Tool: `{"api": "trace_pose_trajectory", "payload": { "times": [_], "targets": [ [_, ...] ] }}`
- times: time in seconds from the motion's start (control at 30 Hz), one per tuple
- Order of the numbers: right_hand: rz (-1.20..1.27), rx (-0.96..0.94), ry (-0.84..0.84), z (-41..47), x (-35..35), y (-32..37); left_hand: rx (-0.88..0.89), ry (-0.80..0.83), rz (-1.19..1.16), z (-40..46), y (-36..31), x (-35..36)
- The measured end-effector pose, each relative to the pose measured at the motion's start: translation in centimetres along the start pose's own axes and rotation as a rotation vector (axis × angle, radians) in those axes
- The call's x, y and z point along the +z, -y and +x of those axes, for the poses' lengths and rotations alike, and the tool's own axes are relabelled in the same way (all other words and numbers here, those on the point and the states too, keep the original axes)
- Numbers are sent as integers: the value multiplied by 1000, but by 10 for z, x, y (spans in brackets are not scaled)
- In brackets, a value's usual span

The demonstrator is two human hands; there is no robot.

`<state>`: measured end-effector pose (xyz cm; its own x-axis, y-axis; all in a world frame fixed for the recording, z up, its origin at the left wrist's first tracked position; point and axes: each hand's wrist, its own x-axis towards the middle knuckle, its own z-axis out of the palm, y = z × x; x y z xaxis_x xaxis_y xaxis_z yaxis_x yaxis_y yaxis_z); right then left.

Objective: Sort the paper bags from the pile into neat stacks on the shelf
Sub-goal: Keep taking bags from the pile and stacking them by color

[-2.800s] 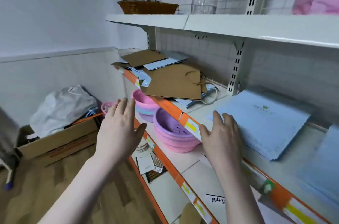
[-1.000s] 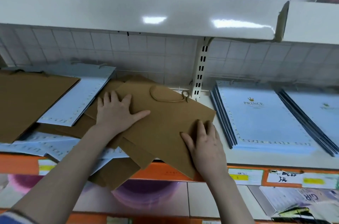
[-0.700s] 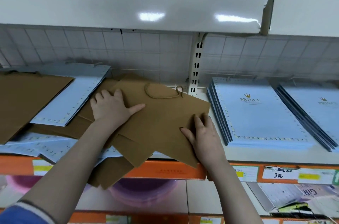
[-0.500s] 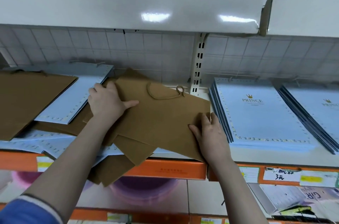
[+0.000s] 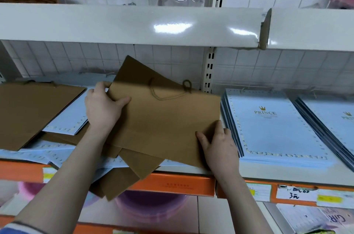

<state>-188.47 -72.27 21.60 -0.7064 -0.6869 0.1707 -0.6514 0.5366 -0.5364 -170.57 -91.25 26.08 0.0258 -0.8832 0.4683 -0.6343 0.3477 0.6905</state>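
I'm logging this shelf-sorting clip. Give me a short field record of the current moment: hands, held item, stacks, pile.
left hand: grips the left edge of the brown paper bag
right hand: grips the bag's lower right corner
bag state: lifted, tilted above the mixed pile
neat stacks: blue PRINCE bags, right of the pile
shelf: orange price strip along the front edge

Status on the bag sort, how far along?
Done: two neat stacks of blue bags sit on the shelf at right. In hand: left hand and right hand grip one brown bag. Left: the mixed brown and blue pile at left, unsorted.
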Motion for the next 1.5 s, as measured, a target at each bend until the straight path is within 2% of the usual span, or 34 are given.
{"api": "trace_pose_trajectory", "payload": {
  "times": [0.13,0.23,0.47,0.67,0.87,1.0,1.27,1.5],
  "targets": [
    [81,28,-17,3,-3,6,-70,-67,-85,-4,-4,-10],
    [95,26,-30,4,-7,9,-99,-53,-73,-7,-4,-15],
    [53,-20,-106,6,-24,1,-136,19,148,-29,-11,-17],
    [20,-97,-154,7,-31,-20,-138,7,286,-52,-24,-12],
    [0,-121,-145,-6,-46,-44,-116,32,299,-80,-37,-10],
    [-12,-104,-138,-21,-62,-59,-90,78,286,-98,-48,-13],
    [-59,-70,-234,-75,-92,-88,31,112,284,-154,-71,-27],
    [-139,4,-180,-154,-103,-127,54,157,394,-244,-67,-47]
  ]
}}
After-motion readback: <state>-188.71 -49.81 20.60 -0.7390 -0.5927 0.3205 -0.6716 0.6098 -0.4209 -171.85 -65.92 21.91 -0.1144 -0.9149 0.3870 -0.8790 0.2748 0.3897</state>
